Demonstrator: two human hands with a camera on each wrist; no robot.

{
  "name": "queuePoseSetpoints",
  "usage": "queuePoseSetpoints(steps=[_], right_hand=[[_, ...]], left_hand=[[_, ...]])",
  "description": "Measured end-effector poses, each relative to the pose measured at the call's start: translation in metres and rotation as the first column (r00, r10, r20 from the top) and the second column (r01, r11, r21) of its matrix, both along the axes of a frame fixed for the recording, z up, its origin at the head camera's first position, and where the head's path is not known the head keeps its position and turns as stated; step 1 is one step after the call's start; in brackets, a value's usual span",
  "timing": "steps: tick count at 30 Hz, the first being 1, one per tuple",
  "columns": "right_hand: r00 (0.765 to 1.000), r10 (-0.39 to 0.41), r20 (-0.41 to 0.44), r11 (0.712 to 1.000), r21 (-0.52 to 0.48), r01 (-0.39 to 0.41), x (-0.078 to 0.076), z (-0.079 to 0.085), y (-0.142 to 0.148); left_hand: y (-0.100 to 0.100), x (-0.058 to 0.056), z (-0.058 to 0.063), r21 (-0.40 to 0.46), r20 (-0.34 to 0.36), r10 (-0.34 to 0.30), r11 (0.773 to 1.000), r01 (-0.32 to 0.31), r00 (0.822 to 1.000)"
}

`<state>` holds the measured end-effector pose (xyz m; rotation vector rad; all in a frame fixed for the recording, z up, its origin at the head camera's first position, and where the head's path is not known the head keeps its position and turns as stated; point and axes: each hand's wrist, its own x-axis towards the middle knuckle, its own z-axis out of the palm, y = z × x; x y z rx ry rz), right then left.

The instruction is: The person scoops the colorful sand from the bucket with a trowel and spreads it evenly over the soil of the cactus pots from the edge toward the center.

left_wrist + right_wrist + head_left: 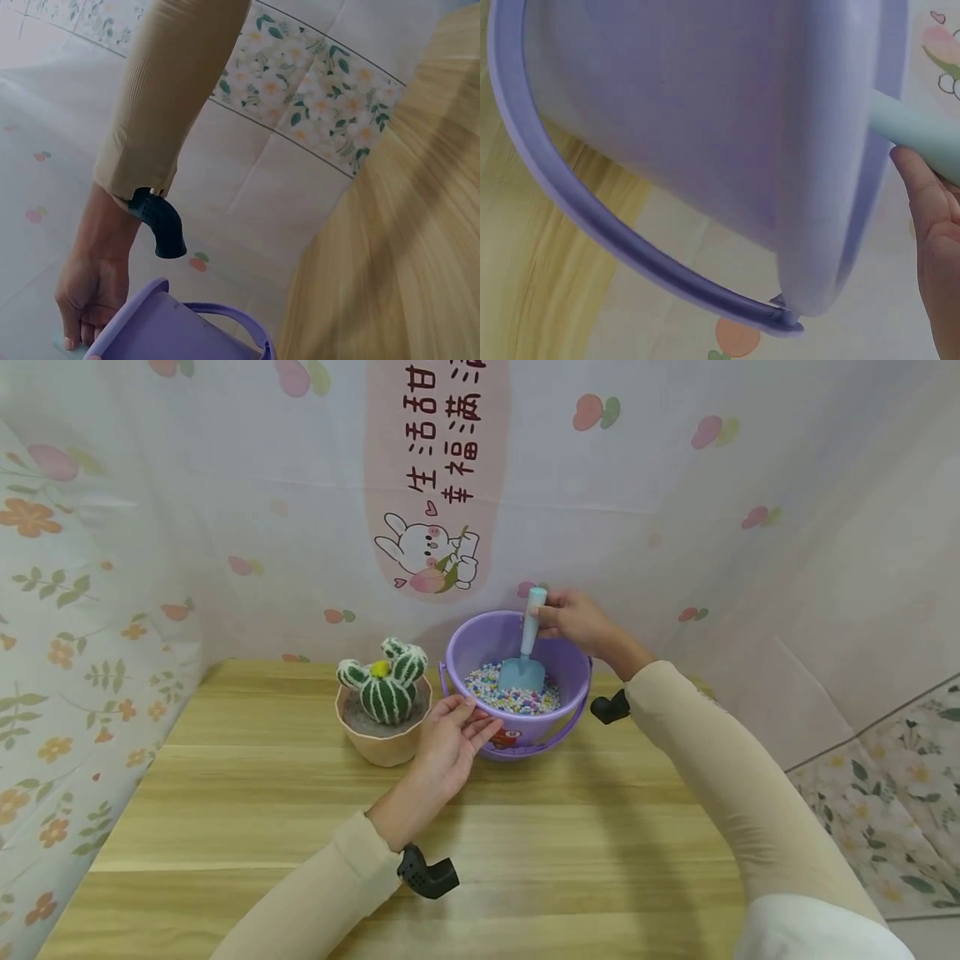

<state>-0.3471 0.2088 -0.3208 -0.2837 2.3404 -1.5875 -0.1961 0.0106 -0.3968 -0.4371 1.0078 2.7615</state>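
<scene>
A purple bucket (542,723) stands at the back of the table, with small multicoloured beads (486,687) inside. My right hand (587,625) grips the upper handle of a light blue toy shovel (522,674), whose blade dips into the beads. The handle points upward, leaning slightly. At the bucket's front left, my left hand (447,745) holds the rim, thumb on top and fingers against the outer wall. In the right wrist view, the right hand (939,236) shows beside the shovel handle (911,133), behind the bucket wall (667,105).
A knitted cactus (387,697) in a peach pot (382,747) stands left of the bucket, close to the left hand. The bucket's carrying handle (566,731) hangs down in front. Printed cloth (300,527) hangs behind the wooden table (262,793).
</scene>
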Motion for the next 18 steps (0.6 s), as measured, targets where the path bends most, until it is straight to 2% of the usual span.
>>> queuePoseSetpoints(steps=[9, 18], right_hand=[[0.998, -0.056, 0.02, 0.998, -0.009, 0.056, -0.002, -0.002, -0.005], [0.998, -0.065, 0.026, 0.995, 0.075, 0.063, -0.004, -0.01, -0.008]], left_hand=[[0.0, 0.0, -0.001, -0.005, 0.006, -0.008, 1.0, 0.008, 1.0], [-0.002, -0.001, -0.001, -0.013, -0.006, -0.011, 1.0, 0.011, 1.0]])
